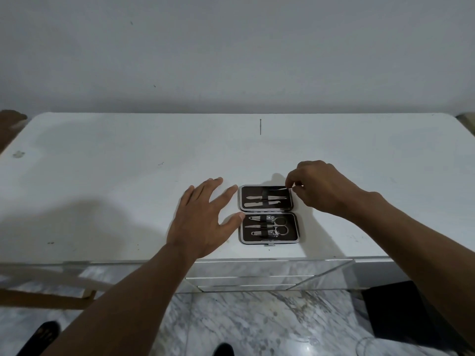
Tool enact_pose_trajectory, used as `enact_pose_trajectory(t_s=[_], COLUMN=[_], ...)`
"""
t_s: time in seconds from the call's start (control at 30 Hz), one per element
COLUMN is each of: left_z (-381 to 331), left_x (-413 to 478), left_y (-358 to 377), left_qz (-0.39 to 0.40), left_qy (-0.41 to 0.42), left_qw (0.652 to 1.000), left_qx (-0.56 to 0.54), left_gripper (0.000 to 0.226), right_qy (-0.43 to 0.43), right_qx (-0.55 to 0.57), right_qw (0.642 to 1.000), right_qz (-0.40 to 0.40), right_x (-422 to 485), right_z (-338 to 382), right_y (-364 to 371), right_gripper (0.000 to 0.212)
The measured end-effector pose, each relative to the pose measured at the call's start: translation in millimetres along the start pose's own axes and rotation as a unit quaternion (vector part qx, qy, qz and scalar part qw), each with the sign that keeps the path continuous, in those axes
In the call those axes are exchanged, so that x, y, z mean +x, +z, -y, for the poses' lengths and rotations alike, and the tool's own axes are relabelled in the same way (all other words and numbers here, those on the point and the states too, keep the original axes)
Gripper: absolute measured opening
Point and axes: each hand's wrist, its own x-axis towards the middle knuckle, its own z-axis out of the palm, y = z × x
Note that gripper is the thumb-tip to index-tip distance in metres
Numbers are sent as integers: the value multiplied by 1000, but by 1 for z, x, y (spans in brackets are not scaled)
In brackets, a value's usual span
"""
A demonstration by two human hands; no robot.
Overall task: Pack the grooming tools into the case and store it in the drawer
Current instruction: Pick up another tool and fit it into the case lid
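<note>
An open grooming case point(268, 214) with a dark lining and silver rim lies flat on the white table point(128, 176), near its front edge. Its near half holds scissors point(279, 225), clippers and files under a strap; its far half holds flat tools point(264, 201). My right hand point(321, 188) pinches a thin metal tool point(289, 188) over the top right corner of the far half. My left hand point(203, 217) rests open on the table, fingertips against the case's left edge. A slim dark tool point(260, 126) lies apart, far back on the table.
A mirrored drawer front point(270, 276) sits under the table edge, below the case. A wooden chair point(46, 291) stands at the lower left. Marble floor lies below, with dark shoes at the bottom. A plain wall rises behind the table.
</note>
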Motion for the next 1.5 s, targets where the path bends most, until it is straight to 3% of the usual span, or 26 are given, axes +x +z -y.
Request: enact_pose_trajectory(t_s=[0.57,1.5], left_z=[0,1], left_x=[0,0], left_y=[-2,-1], left_qz=[-2,-8], left_qy=[0,0], left_qw=[1000,1000], left_qx=[0,-13], left_gripper=[70,66], right_qy=[8,-5], right_qx=[-21,4], right_qw=[999,1000], right_qz=[-30,-9], right_x=[-4,15], right_z=[1,24], right_y=[1,22], right_gripper=[16,25])
